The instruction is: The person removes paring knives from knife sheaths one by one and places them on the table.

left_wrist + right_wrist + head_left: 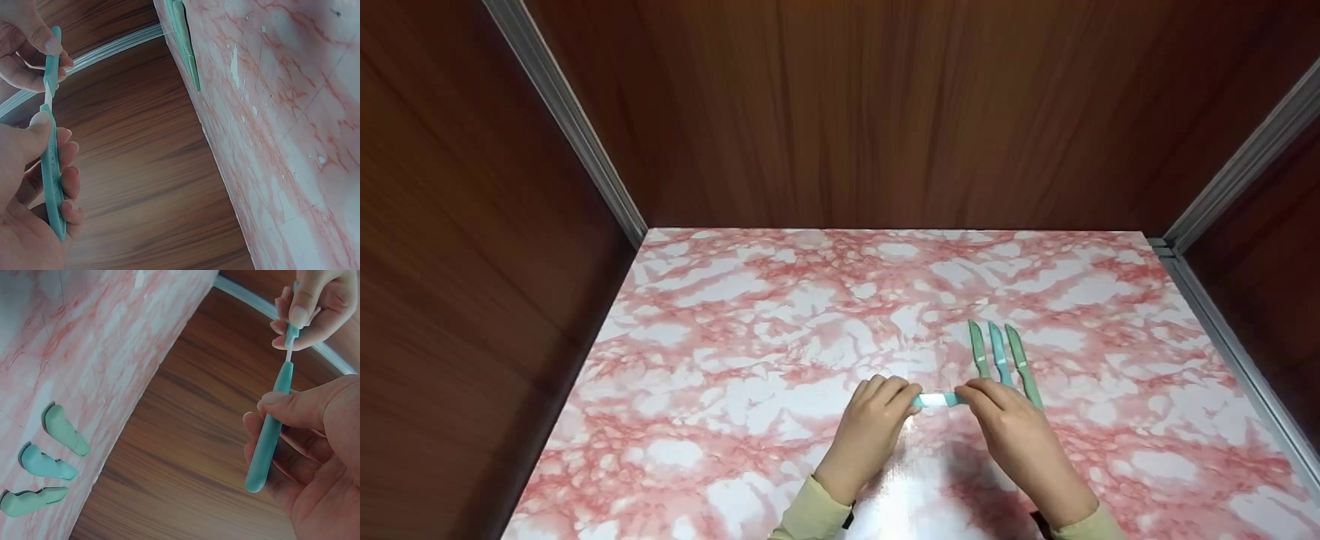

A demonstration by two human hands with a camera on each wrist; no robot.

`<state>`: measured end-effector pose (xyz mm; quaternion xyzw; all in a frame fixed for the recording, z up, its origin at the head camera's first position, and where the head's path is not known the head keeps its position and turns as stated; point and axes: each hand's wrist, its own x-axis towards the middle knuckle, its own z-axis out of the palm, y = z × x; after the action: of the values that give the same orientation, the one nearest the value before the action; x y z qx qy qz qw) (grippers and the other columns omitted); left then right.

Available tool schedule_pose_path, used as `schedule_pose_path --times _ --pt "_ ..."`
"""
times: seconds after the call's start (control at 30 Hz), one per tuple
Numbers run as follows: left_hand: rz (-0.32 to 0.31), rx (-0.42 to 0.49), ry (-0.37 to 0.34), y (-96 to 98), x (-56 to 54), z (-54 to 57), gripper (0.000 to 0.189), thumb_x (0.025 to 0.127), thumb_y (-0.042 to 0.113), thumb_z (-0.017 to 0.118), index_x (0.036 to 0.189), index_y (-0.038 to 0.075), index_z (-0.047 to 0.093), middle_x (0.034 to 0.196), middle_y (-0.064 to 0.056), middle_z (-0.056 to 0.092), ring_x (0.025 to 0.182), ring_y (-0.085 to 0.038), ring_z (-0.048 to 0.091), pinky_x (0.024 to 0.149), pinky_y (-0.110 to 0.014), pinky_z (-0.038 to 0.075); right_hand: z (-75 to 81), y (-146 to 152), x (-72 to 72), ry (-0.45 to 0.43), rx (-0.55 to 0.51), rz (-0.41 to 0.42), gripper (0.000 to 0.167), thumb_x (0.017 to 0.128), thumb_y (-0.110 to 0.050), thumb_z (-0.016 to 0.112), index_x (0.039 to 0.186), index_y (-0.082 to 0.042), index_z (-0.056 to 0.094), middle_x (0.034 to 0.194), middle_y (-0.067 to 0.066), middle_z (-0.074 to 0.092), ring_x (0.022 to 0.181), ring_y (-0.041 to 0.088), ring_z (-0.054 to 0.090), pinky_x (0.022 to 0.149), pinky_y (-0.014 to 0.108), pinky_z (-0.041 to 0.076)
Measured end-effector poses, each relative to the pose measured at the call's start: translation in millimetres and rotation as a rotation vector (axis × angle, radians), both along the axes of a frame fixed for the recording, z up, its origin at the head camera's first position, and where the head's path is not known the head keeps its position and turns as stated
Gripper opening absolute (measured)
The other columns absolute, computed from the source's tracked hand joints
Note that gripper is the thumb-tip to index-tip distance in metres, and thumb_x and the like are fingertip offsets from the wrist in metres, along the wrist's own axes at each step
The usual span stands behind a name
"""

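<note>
Both hands hold a small teal knife level above the table. My left hand grips its teal sheath, thumb on one side and fingers curled on the other. My right hand pinches the smooth teal handle between thumb and fingers. A short stretch of pale blade shows between handle and sheath; how far the rest sits inside is hidden. Beyond the right hand, a green knife, a blue knife and another green knife lie side by side, their near ends partly behind that hand.
The table top has a red and white marbled pattern. Brown wood-grain panels enclose it at the back and both sides, with grey metal posts at the corners.
</note>
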<state>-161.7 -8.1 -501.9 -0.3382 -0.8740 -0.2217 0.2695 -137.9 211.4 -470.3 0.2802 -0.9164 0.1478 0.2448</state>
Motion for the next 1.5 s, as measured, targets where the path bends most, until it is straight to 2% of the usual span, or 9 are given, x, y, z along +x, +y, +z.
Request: schedule_pose_path --times 0.23,0.93,1.33,1.5 --pt "0.006 -0.013 -0.013 -1.1 0.7 0.5 0.024 0.096 0.025 0.055 0.113 0.011 0.067 0.104 0.005 0.058 0.084 -0.011 0.049 0.074 -0.019 0.04 0.8 1.1 -0.2 -0.009 -0.029 0.019 0.035 0.077 0.01 0.073 0.108 -0.005 0.067 0.109 0.004 0.06 0.096 0.023 0.062 0.082 0.034 0.053" --pt "0.001 -0.006 -0.024 -1.3 1.2 2.0 0.026 0.096 0.026 0.056 0.114 0.011 0.066 0.106 0.005 0.058 0.088 -0.011 0.05 0.076 -0.02 0.04 1.8 3.6 0.9 -0.021 0.002 -0.013 0.037 0.076 0.01 0.074 0.108 -0.008 0.067 0.109 0.004 0.06 0.099 0.023 0.061 0.085 0.032 0.052" --pt "-0.019 0.019 0.012 -0.9 -0.5 0.1 0.024 0.095 0.024 0.056 0.113 0.012 0.066 0.104 0.005 0.058 0.085 -0.011 0.049 0.074 -0.02 0.04 2.6 6.0 0.2 -0.001 -0.012 0.009 0.037 0.076 0.011 0.074 0.109 -0.007 0.067 0.109 0.004 0.061 0.097 0.023 0.062 0.083 0.033 0.053" --pt "-0.023 0.02 0.005 -1.5 -0.3 0.2 0.024 0.096 0.024 0.056 0.113 0.012 0.066 0.104 0.005 0.058 0.084 -0.01 0.049 0.074 -0.02 0.04 2.8 7.2 0.7 -0.008 -0.013 -0.001 0.037 0.077 0.01 0.073 0.109 -0.007 0.067 0.11 0.004 0.06 0.098 0.022 0.061 0.082 0.032 0.053"
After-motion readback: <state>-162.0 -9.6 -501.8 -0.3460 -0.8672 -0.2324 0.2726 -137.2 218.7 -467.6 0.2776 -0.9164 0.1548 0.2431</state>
